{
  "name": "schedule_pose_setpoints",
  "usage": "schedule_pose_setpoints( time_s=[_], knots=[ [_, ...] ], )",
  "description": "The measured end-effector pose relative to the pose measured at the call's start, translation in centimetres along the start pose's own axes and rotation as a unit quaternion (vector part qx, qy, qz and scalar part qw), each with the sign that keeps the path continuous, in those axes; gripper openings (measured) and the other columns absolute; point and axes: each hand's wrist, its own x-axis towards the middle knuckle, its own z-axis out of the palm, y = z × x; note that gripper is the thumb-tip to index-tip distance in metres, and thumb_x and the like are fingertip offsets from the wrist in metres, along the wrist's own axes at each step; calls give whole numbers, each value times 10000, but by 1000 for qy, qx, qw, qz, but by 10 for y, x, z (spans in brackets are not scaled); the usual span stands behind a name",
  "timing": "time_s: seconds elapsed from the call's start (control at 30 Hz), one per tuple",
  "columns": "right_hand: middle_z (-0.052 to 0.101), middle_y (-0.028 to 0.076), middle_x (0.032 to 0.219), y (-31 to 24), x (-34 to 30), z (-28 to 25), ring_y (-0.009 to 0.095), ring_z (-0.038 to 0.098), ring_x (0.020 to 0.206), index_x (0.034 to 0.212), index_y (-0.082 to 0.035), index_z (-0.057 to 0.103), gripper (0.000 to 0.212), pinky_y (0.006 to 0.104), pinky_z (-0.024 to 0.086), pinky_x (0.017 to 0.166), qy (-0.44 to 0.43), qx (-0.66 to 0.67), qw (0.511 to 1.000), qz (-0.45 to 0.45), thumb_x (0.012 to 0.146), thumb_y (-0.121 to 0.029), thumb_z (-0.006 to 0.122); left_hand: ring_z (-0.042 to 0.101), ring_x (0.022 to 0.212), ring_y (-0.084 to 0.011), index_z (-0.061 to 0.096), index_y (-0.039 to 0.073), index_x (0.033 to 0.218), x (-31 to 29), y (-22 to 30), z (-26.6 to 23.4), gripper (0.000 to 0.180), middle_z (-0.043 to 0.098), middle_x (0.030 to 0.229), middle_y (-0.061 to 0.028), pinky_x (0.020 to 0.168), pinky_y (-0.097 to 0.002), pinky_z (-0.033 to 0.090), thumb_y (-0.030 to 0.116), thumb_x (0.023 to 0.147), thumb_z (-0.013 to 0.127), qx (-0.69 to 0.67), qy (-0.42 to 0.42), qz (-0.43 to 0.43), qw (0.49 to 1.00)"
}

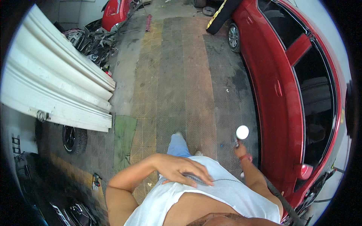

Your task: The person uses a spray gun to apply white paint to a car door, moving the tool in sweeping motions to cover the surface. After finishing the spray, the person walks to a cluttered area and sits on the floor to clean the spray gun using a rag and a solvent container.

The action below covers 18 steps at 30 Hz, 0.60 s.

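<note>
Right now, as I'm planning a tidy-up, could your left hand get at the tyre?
Probably not: the left hand is over the white shirt, and the tyre stands well off to the left, beyond the green sheet.

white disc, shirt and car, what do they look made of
White disc: smooth, bright white, perhaps plastic or foam; glare hides any texture.
Shirt: soft matte cloth, possibly cotton, judging by its loose folds.
Car: glossy red paint, probably over sheet metal, given the smooth highlights; its windows look like dark glass, since they mirror the surroundings.
</note>
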Motion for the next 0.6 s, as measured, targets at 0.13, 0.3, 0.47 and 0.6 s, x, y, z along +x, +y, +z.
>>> schedule_pose_setpoints(
  time_s=[0.13, 0.3, 0.47, 0.6],
  knots=[
    [635, 296, 1161, -47, 189, -49, 458, 634, 1052, 1366, -35, 534, 512, 522, 526, 895, 92, -12, 993, -67, 915, -242, 660, 599, 1204, -275, 698, 18, 1240, -40, -37, -124, 302, 679, 1249, -133, 1045, -415, 429, 201, 1008, 635, -1, 73, -30, 997],
    [667, 287, 1184, -127, 324, -78, 446, 661, 1069, 1463, -75, 482, 635, 509, 533, 917, 59, 0, 998, 16, 896, -274, 686, 647, 1006, -271, 723, 36, 1040, -52, -12, -312, 220, 710, 1002, -94, 935, -410, 467, 242, 970, 690, 31, 134, -45, 990],
    [670, 309, 1183, -214, 392, -90, 456, 647, 1132, 1553, -114, 373, 728, 495, 527, 944, -35, 49, 992, 112, 910, -258, 684, 653, 932, -287, 714, 48, 929, -54, 44, -505, 267, 697, 922, -81, 881, -412, 480, 310, 907, 759, 305, 323, -105, 890],
    [672, 292, 1198, -235, 462, -77, 463, 658, 1101, 1515, -204, 460, 676, 496, 523, 947, -42, 143, 971, 186, 882, -293, 680, 637, 907, -234, 705, 73, 1007, -68, 129, -668, 388, 712, 964, -40, 884, -409, 492, 403, 828, 804, 363, 461, -4, 810]
  ],
)
